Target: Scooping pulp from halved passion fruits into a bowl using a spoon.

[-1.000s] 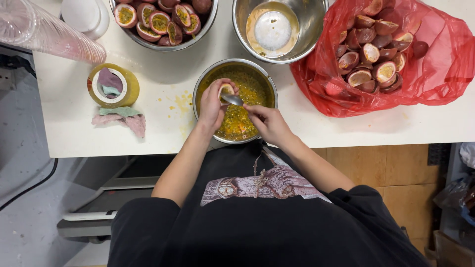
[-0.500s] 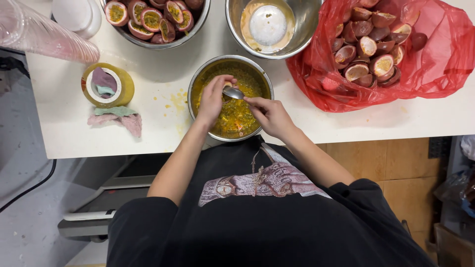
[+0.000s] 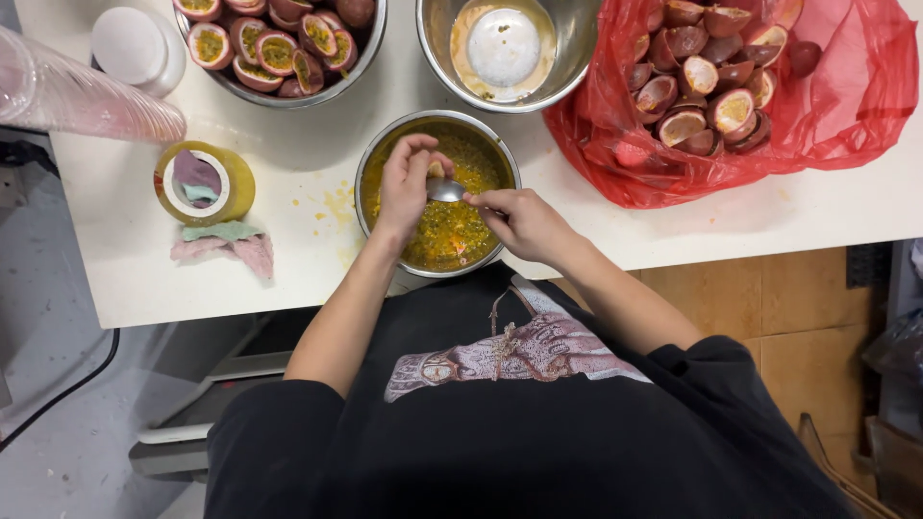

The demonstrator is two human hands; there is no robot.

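Observation:
Over a steel bowl point(image 3: 369, 161) of yellow-orange passion fruit pulp, my left hand point(image 3: 408, 183) is closed around a halved passion fruit point(image 3: 437, 167), mostly hidden by my fingers. My right hand point(image 3: 519, 219) holds a metal spoon point(image 3: 447, 189) whose bowl touches the fruit half. Both hands hover above the pulp at the table's front edge.
A steel bowl point(image 3: 370, 43) of cut passion fruit halves stands at the back left. A second steel bowl point(image 3: 577, 48) holds a white lid. A red plastic bag point(image 3: 846, 96) of emptied shells lies right. A yellow tape roll point(image 3: 236, 187), cloth point(image 3: 226, 245), stacked clear cups point(image 3: 77, 96) sit left.
My hands stay over the pulp bowl with small shifts; the spoon keeps working at the fruit half in my left hand. The view has drifted slightly.

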